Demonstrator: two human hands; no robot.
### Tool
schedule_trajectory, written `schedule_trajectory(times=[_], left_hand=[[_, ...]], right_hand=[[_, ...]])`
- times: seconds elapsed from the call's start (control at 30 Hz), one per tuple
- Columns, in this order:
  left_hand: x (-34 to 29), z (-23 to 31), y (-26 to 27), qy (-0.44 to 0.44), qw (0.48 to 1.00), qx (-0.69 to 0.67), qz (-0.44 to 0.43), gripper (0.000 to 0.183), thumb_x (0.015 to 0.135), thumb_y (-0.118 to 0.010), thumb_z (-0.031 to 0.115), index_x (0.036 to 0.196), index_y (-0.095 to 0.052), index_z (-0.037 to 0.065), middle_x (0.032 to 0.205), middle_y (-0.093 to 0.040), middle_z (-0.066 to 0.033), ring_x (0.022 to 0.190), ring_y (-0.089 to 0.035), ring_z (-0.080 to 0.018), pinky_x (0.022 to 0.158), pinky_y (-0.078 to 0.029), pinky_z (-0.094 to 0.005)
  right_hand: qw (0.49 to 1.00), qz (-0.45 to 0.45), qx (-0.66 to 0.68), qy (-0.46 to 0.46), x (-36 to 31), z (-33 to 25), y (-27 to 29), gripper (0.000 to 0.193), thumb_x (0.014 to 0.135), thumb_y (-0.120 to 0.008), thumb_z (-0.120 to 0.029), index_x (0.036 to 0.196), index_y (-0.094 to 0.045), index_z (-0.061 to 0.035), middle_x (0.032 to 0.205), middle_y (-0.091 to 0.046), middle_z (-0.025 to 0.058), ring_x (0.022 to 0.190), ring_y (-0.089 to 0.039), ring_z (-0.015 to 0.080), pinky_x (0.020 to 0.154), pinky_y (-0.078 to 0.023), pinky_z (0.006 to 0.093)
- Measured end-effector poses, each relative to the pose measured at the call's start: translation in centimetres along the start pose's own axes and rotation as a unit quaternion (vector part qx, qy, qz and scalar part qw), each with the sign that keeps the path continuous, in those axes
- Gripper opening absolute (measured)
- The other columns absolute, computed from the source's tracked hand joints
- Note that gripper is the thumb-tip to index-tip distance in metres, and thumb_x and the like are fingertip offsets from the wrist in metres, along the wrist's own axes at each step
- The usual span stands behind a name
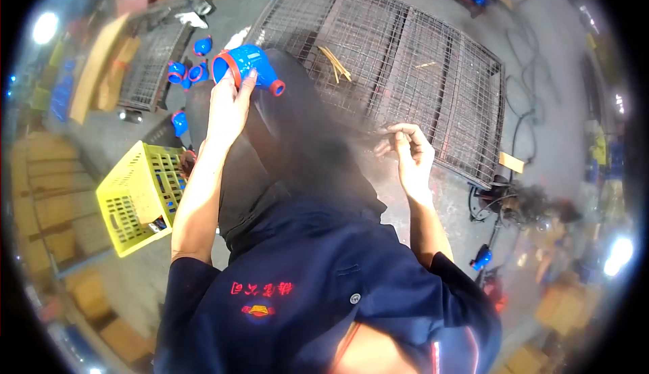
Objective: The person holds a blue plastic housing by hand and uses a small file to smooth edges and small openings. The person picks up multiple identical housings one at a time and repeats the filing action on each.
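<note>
My left hand (228, 104) grips a glossy blue hollow fitting (250, 60) with an orange-red rim and a small red-ended outlet. It is held above my dark-trousered knee, its wide opening turned to the left. Off to the right, above the floor beside the mesh rack, my right hand (410, 154) has its thumb and forefinger brought together. A thin dark streak runs left from those fingertips, but a grey smudge over the picture's middle blurs it, so what they hold cannot be made out.
A yellow plastic crate (138, 198) with blue parts stands by my left forearm. Several blue fittings (197, 72) lie on the floor beyond. A wire mesh rack (405, 56) lies ahead, with thin yellowish sticks (334, 63) on it. Cables (524, 104) trail at the right.
</note>
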State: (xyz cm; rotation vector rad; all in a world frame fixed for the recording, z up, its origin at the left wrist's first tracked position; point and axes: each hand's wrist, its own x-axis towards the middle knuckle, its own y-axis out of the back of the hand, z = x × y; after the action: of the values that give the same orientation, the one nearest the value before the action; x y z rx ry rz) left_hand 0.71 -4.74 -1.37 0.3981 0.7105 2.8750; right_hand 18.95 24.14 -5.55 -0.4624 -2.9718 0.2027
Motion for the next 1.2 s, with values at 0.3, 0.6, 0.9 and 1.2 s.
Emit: schedule_trajectory(times=[0.3,0.6,0.9,1.2], left_hand=[[2.7,-1.6,-0.9,-0.136,0.982,0.129,-0.035,0.034,0.1,-0.055,0.029,0.101,-0.062,-0.004,0.099,-0.066,-0.0232,0.095,-0.06,-0.0416,0.085,-0.045,-0.0477],[0.4,0.6,-4.2,0.089,0.973,-0.188,-0.103,0.041,0.108,-0.044,0.036,0.091,-0.056,0.001,0.083,-0.05,-0.0013,0.079,-0.043,-0.0114,0.074,-0.039,-0.0281],[5.1,1.0,-4.2,0.01,0.99,0.133,-0.039,0.05,0.104,-0.044,0.042,0.086,-0.068,0.002,0.076,-0.066,-0.0218,0.075,-0.063,-0.045,0.063,-0.05,-0.0508],[8.9,-1.7,-0.7,-0.157,0.964,0.14,-0.162,0.053,0.101,-0.049,0.044,0.072,-0.062,0.001,0.069,-0.061,-0.0182,0.07,-0.06,-0.0411,0.061,-0.048,-0.0465]], right_hand=[[0.812,-0.333,-0.443,-0.185,3.4,-3.8,0.0,0.028,0.086,-0.072,-0.014,0.113,-0.069,-0.0088,0.085,-0.072,0.0134,0.074,-0.07,0.0257,0.071,-0.055,0.0359],[0.953,-0.139,-0.11,-0.246,4.1,-5.9,-3.6,0.03,0.104,-0.052,-0.023,0.124,-0.061,-0.0021,0.077,-0.045,-0.0054,0.064,-0.039,0.0036,0.058,-0.034,0.0198],[0.997,0.03,-0.01,-0.073,8.9,0.1,-11.2,0.029,0.103,-0.051,-0.009,0.131,-0.048,-0.0021,0.085,-0.058,0.0031,0.061,-0.052,0.0058,0.054,-0.045,0.0214],[0.93,-0.181,-0.31,0.078,11.0,-0.5,-6.9,0.022,0.096,-0.064,-0.011,0.117,-0.068,-0.0059,0.08,-0.066,0.0033,0.066,-0.057,0.0118,0.065,-0.047,0.0261]])
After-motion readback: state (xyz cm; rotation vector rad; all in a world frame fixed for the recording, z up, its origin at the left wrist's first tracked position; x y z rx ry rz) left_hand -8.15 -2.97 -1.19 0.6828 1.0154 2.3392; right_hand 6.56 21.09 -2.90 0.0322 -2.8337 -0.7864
